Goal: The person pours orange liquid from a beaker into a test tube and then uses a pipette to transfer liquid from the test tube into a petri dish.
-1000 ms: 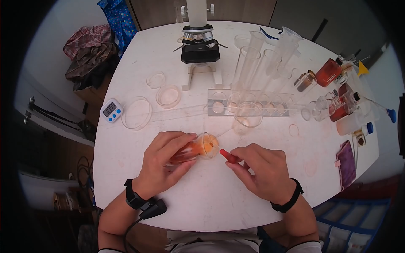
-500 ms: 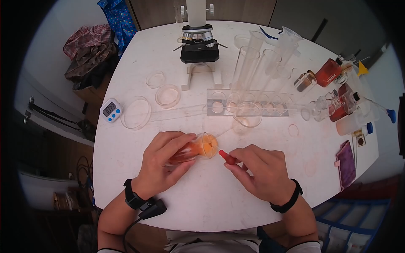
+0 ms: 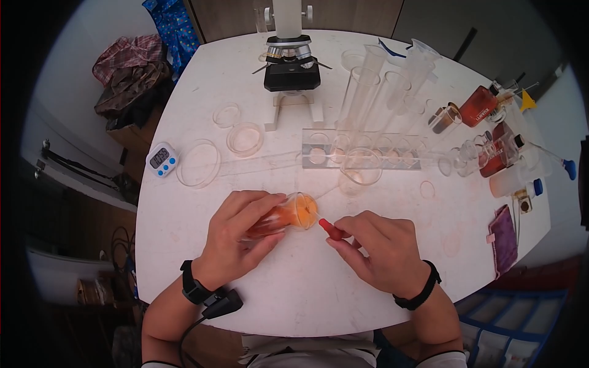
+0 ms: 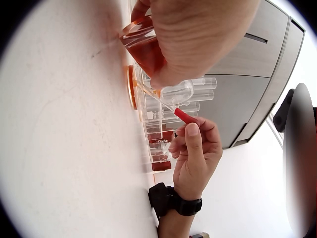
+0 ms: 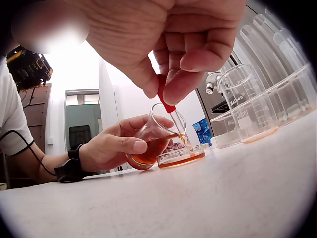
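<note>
My left hand (image 3: 240, 236) grips a glass flask (image 5: 157, 144) of red-orange liquid, tilted on its side with its mouth over a small dish (image 5: 182, 157) that holds orange liquid. Between the thumb and fingers of my right hand (image 3: 383, 248) is the red rubber bulb (image 3: 331, 229) of a glass dropper. The dropper's clear tube (image 4: 161, 99) slants down to the flask's mouth and the dish; whether its tip touches the liquid, I cannot tell. In the right wrist view the flask's lip stands just above the dish.
Behind the dish are a beaker (image 3: 361, 168) and a clear rack (image 3: 313, 161) with tall glass tubes. A microscope (image 3: 291, 73) stands at the back. Petri dishes (image 3: 198, 164) and a timer (image 3: 162, 160) lie at left; red bottles (image 3: 478, 105) and a purple cloth (image 3: 503, 242) are at right.
The orange liquid looks more evenly spread in the dish. My right hand has shifted very slightly left since the earliest frame; my left hand keeps its hold on the flask.
</note>
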`<state>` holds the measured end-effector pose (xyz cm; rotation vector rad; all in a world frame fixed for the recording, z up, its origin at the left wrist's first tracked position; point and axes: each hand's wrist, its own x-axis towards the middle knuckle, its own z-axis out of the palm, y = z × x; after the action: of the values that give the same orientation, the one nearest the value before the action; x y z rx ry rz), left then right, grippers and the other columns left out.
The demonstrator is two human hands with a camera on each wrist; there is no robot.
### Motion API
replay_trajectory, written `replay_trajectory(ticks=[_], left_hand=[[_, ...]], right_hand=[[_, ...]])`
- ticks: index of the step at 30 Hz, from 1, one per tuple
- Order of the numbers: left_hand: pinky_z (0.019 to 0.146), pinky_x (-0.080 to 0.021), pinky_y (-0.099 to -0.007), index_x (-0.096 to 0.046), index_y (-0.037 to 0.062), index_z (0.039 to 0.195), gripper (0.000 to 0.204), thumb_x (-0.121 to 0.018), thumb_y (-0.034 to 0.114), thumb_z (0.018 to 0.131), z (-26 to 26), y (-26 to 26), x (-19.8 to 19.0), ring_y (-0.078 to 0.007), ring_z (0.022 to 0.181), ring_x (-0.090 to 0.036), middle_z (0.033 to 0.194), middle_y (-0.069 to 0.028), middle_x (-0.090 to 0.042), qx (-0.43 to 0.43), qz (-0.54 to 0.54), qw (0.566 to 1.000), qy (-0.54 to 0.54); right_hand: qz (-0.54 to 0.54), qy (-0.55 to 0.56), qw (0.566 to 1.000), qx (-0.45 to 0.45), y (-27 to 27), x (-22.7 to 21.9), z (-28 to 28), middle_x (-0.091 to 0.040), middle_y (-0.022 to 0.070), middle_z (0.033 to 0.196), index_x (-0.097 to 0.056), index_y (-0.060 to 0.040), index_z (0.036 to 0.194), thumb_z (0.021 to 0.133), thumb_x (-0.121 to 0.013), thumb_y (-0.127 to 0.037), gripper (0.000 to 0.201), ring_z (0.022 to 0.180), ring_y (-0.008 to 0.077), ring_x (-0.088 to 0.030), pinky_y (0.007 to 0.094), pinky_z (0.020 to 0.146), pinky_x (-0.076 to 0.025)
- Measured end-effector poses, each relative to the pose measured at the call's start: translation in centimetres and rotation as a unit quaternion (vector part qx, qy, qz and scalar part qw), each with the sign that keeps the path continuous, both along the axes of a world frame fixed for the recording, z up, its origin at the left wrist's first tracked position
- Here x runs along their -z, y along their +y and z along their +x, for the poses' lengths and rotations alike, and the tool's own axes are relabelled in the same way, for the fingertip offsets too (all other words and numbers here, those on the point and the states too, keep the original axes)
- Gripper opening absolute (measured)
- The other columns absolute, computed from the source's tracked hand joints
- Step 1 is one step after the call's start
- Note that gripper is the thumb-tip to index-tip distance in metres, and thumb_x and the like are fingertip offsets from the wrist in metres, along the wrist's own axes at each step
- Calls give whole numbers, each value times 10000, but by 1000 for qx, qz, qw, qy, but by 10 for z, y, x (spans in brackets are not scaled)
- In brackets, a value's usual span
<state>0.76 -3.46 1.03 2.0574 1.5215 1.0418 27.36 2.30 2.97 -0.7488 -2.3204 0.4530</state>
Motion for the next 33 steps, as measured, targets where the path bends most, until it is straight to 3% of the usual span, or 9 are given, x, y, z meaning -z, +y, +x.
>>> replay_trajectory(ticks=[14,16,26,28,32,33], left_hand=[[898,-549,-375,-691,63,1324,557,-849,33,791,0,-1,0,-315,1057,-656,1201,-140,-682,-6,2,1000,6],[870,-600,-313,-650,51,1390,593,-825,-1,826,-3,-1,-3,-235,1073,-703,1285,-136,-633,13,-12,999,46],[842,-595,-305,-652,54,1389,590,-827,4,828,-2,-1,-2,-230,1058,-697,1280,-133,-637,11,-8,999,46],[906,-554,-379,-697,63,1321,559,-851,33,784,2,-1,-2,-319,1070,-661,1204,-144,-686,-10,-3,1000,8],[909,-555,-379,-698,63,1320,559,-851,31,784,1,-1,-2,-320,1072,-662,1203,-146,-686,-11,-3,1000,11],[868,-574,-339,-676,59,1354,573,-839,18,806,-1,-1,-3,-273,1061,-680,1239,-138,-662,-1,-4,1000,30]], right_hand=[[-15,4,1000,-9,-1,-1,0,-631,46,799,-681,-56,1006,883,-829,-148,213,613,197,-648,325,512,-487],[-12,-4,1000,-10,-1,-1,0,-633,49,800,-680,-54,1008,882,-829,-147,216,612,198,-649,322,513,-490],[-6,-5,1000,-14,0,-1,0,-633,51,801,-675,-54,1003,887,-824,-146,211,612,198,-650,324,512,-488],[-3,-6,1000,-15,0,-1,0,-633,51,795,-675,-54,1002,890,-821,-148,207,607,198,-649,323,511,-486],[-3,-9,1000,-15,0,-1,0,-633,50,788,-675,-55,1001,893,-818,-150,203,603,198,-649,323,508,-484],[-1,-5,1000,-16,0,-1,-1,-632,49,785,-675,-55,1000,892,-818,-150,203,602,198,-648,324,506,-483]])
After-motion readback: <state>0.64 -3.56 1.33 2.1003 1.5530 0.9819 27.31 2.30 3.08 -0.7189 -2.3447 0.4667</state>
